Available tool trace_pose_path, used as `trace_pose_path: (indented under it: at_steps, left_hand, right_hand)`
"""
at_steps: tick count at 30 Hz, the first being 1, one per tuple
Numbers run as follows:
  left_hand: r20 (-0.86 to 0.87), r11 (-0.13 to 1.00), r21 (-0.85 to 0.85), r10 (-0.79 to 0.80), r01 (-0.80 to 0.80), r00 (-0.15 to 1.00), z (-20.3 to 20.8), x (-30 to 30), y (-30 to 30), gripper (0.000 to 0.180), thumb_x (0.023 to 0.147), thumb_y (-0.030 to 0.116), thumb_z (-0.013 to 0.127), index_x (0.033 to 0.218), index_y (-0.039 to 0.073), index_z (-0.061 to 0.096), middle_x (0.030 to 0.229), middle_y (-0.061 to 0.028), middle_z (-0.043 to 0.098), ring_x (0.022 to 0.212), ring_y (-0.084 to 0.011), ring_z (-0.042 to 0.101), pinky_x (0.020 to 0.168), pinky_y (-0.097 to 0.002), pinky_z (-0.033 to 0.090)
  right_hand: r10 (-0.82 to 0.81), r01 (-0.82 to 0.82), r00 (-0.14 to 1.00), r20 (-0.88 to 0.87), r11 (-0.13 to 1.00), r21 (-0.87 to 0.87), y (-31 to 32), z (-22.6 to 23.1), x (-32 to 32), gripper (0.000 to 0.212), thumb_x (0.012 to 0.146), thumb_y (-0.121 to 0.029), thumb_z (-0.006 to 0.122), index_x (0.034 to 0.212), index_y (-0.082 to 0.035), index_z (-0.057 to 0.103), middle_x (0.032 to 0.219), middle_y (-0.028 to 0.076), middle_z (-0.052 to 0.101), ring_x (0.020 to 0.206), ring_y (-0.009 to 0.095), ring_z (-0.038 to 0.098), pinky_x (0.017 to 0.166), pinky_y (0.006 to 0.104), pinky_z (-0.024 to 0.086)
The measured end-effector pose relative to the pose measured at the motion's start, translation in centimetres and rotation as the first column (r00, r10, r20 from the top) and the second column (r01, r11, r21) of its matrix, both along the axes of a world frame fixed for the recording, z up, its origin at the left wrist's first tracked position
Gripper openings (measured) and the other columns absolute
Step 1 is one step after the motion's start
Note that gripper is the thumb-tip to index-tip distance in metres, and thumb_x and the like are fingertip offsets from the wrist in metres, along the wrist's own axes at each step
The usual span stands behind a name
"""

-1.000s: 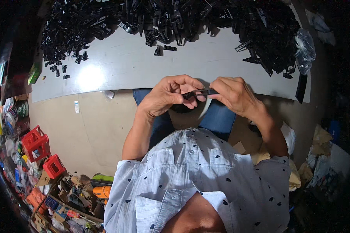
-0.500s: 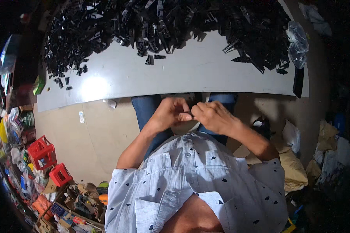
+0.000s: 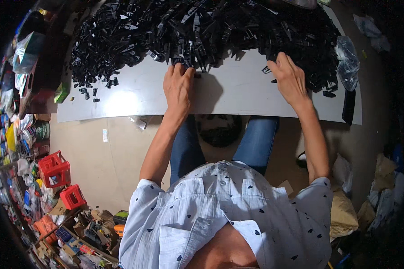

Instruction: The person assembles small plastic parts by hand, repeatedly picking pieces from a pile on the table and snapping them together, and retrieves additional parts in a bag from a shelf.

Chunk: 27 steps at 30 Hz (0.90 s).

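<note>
A wide heap of small black plastic pieces (image 3: pixel 202 31), many long and pointed, lies across the far part of the white table (image 3: pixel 134 101). My left hand (image 3: pixel 178 87) is at the heap's near edge, left of centre. Its fingers curl down among the pieces, and its fingertips are hidden. A small dark piece (image 3: pixel 197 75) lies beside those fingers. Further right, my right hand (image 3: pixel 290 80) reaches the heap's edge with bent fingers and the thumb close to the index finger. Right by that thumb is an angular black piece (image 3: pixel 265 70). What either hand grips cannot be made out.
A clear plastic bag (image 3: pixel 347 60) and a long black strip (image 3: pixel 348 107) are at the table's right end. Red plastic stools (image 3: pixel 54 168) stand on the floor at left, near crowded shelves. Brown sacks (image 3: pixel 343 217) sit at right.
Both hands have parted from where they met above my lap and reached forward to the heap, the left at left of centre, the right further right. The view has shifted slightly.
</note>
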<state>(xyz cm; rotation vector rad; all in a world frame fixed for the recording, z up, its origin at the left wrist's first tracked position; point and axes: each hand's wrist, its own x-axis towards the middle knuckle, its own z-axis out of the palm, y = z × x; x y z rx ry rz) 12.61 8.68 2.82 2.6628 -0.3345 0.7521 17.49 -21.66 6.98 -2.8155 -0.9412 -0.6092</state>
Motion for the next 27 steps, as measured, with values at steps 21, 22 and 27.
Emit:
trace_pose_path:
  at_steps: [21,22,27]
  left_hand:
    - [-0.215,0.881,-0.457,-0.241,0.121,0.946,-0.3,-2.0,-3.6,0.020,0.067,0.001,0.071,0.086,0.005,0.066,0.080,-0.0087,0.054,0.081,-0.0280,0.054,0.069,-0.0370,0.046]
    - [-0.214,0.880,-0.457,-0.249,0.128,0.945,-0.3,-2.0,-3.6,0.019,0.067,0.001,0.071,0.085,0.004,0.066,0.080,-0.0084,0.054,0.080,-0.0277,0.053,0.068,-0.0369,0.046]
    - [-0.191,0.874,-0.463,-0.261,0.148,0.946,-0.5,-2.0,-3.5,0.018,0.066,0.000,0.070,0.083,0.004,0.065,0.079,-0.0080,0.053,0.078,-0.0272,0.053,0.068,-0.0367,0.046]
  right_hand:
    - [0.236,-0.232,0.873,-0.426,0.971,0.062,7.3,-0.6,-3.3,0.020,0.085,-0.017,0.065,0.089,-0.002,0.051,0.079,0.011,0.055,0.072,0.031,0.062,0.058,0.0403,0.047]
    - [0.238,-0.236,0.870,-0.431,0.970,0.058,7.4,-0.8,-3.1,0.020,0.085,-0.017,0.065,0.089,-0.002,0.051,0.079,0.011,0.055,0.072,0.031,0.062,0.058,0.0403,0.047]
    - [0.327,-0.342,0.885,-0.331,0.940,0.013,7.9,-0.6,-2.4,0.020,0.084,-0.018,0.065,0.083,-0.004,0.052,0.075,0.009,0.054,0.066,0.026,0.062,0.055,0.0365,0.048]
